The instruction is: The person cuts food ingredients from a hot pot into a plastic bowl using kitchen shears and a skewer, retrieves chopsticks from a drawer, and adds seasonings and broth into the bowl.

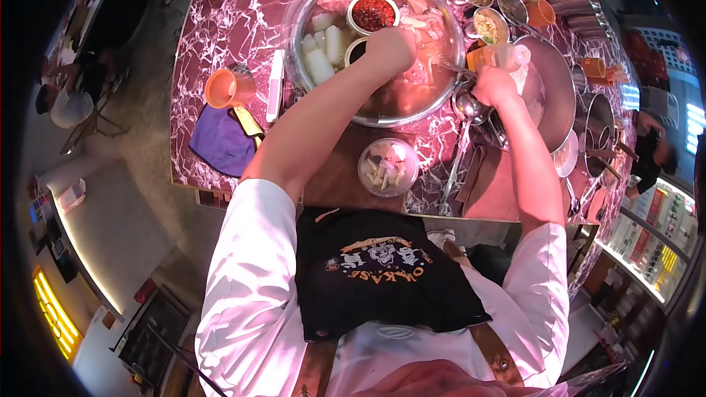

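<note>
Head view, left hand: your left hand is over the middle of the wide bowl, at upper centre; its grip is hidden, so you cannot tell its state.
Right hand: your right hand, upper right of centre, pinches the metal utensil.
Metal utensil: it lies to the left of your right grip, long axis nearly sideways, tip by the bowl's right rim; your right hand is nearer.
Red sauce cup: this cup sits above your left hand.
Worktop: the marbled worktop carries the bowl.
</note>
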A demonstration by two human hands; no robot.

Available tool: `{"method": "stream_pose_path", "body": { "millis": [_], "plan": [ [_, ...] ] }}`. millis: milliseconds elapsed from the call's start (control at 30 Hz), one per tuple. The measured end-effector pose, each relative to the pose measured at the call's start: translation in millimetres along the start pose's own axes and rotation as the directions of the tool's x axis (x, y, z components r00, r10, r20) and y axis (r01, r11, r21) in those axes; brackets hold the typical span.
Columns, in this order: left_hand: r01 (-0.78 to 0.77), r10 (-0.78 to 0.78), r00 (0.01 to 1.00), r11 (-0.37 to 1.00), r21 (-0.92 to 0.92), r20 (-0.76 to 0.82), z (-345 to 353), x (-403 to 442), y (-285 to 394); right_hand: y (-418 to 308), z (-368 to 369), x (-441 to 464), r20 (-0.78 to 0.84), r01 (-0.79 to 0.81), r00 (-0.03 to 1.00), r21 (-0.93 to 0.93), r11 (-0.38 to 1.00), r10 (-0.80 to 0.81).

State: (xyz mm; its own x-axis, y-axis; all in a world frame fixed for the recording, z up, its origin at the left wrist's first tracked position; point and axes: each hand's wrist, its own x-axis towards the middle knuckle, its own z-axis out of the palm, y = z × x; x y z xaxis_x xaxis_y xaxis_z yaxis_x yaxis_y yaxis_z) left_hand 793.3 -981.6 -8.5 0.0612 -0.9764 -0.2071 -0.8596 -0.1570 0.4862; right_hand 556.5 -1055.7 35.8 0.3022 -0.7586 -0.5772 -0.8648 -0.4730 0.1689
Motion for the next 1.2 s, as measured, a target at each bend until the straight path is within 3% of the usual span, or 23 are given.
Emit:
{"method": "stream_pose_path", "body": {
  "millis": [100, 333, 433, 700, 800, 1000, 1100, 1200],
  "plan": [
    [0.029, -0.03, 0.999, 0.999, 0.036, 0.015, -10, -9, -3, 11, -6, -22, -0.052, -0.046, 0.997, 0.178, 0.983, 0.056],
    [0.147, -0.156, 0.987, 0.975, -0.169, -0.044, 17, -43, -25, 15, 28, -17, -0.227, 0.071, 0.971, 0.557, 0.827, 0.069],
    [0.207, -0.215, 0.977, 0.954, -0.219, -0.011, 27, -52, -15, 3, 29, -7, -0.203, 0.064, 0.977, 0.585, 0.809, 0.07],
    [0.263, -0.273, 0.962, 0.939, -0.223, -0.016, 32, -49, 0, -6, 31, 27, -0.201, 0.011, 0.971, 0.587, 0.809, 0.132],
    [0.268, -0.283, 0.959, 0.928, -0.26, -0.023, 49, -48, -5, -2, 31, 10, -0.298, 0.067, 0.947, 0.551, 0.832, 0.121],
    [0.232, -0.231, 0.973, 0.954, -0.191, 0.028, 34, -55, 1, 1, -8, -84, -0.013, -0.069, 0.997, 0.385, 0.92, 0.08],
    [0.17, -0.165, 0.982, 0.984, -0.057, 0.094, 34, -41, 2, 4, 23, -69, -0.053, -0.054, 0.996, 0.326, 0.944, 0.075],
    [0.118, -0.078, 0.979, 0.97, -0.213, 0.188, 65, -4, -14, 0, 43, -42, -0.014, -0.079, 0.996, 0.274, 0.958, 0.086]
  ]
}}
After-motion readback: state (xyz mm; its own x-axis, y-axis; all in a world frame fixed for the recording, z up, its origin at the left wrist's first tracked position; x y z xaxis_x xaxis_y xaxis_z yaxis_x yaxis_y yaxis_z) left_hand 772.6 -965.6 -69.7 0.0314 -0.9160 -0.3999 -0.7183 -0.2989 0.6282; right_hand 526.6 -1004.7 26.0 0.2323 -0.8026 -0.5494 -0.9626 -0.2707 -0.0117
